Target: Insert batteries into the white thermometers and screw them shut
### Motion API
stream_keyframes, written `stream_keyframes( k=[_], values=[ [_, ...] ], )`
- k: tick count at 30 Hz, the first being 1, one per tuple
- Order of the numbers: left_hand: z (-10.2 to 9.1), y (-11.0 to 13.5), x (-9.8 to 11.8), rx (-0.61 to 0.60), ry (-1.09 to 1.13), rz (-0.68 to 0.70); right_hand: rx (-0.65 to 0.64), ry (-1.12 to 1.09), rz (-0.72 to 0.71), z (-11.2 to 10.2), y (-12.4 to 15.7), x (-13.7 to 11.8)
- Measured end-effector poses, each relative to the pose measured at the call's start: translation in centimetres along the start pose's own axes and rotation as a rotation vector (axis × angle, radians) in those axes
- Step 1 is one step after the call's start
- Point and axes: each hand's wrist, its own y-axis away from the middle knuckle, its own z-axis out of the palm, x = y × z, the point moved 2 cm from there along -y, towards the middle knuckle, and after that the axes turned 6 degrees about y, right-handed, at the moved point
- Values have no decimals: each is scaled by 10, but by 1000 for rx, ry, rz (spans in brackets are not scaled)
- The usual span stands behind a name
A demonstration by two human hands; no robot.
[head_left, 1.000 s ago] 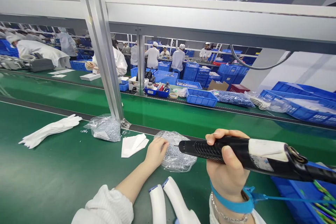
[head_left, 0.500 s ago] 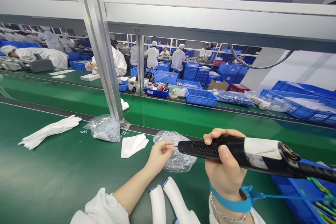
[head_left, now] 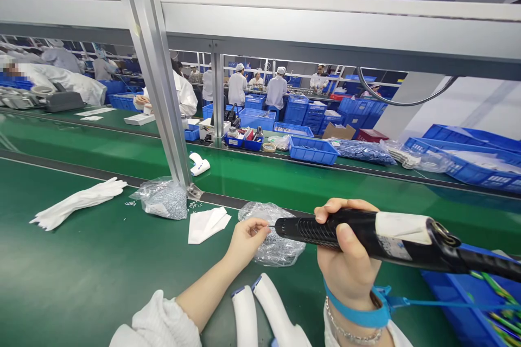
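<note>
My right hand [head_left: 350,260] is wrapped round a black electric screwdriver [head_left: 313,232], held level with its thin bit pointing left. The fingertips of my left hand [head_left: 247,238] are pinched together at the end of that bit; whatever is between them is too small to make out. Just behind and below the bit lies an open clear plastic bag [head_left: 285,252] of small metal screws. In front of me, two white curved handle-shaped housings [head_left: 245,314] rest on the green bench, their lower ends cut off by the frame.
A second bag of screws [head_left: 169,200] stands by the metal post [head_left: 157,76], with loose pieces around it. Folded white paper [head_left: 207,225] and white gloves [head_left: 79,203] lie leftward. A blue bin [head_left: 456,293] is at right. Beyond, a white housing [head_left: 199,164] sits on the green belt.
The white housing on the belt has come out from behind the post, moving right. Both hands and the screwdriver have stayed almost still.
</note>
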Motion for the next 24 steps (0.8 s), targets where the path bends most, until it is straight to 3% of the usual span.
stream_keyframes(
  k=[17, 24],
  values=[
    [1, 0, -6, -52, -104, 16, -44, 9, -6, -1, 1, 2],
    [-18, 10, 2, -47, -231, 72, -15, 2, -18, 3, -4, -4]
  ],
)
